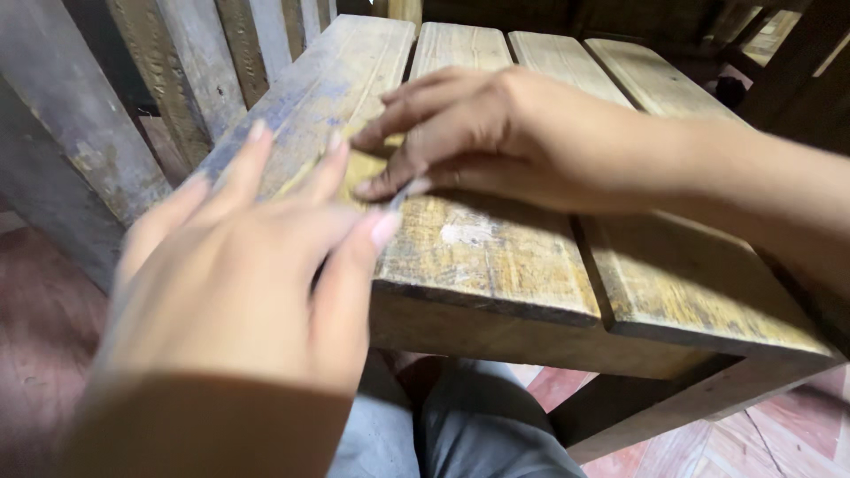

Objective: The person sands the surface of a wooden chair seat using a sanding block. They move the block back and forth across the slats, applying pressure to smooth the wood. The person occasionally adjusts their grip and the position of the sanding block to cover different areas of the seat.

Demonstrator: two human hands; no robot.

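My right hand (478, 133) lies flat on the slatted wooden seat (496, 257), its fingers pressing a small yellowish sheet, perhaps sandpaper (365, 165), against a plank. My left hand (239, 274) hovers close to the camera over the seat's front left corner, blurred, fingers spread and pointing toward the sheet, holding nothing. The index fingertip is near the sheet's edge. The plank on the left shows bluish paint traces (292, 111). Most of the sheet is hidden under my hands.
Upright grey wooden slats (168, 62) stand to the left of the seat. My legs in grey trousers (469, 425) are under the seat's front edge. Reddish floor tiles (779, 434) show at the lower right. Dark wooden furniture (797, 53) stands at the back right.
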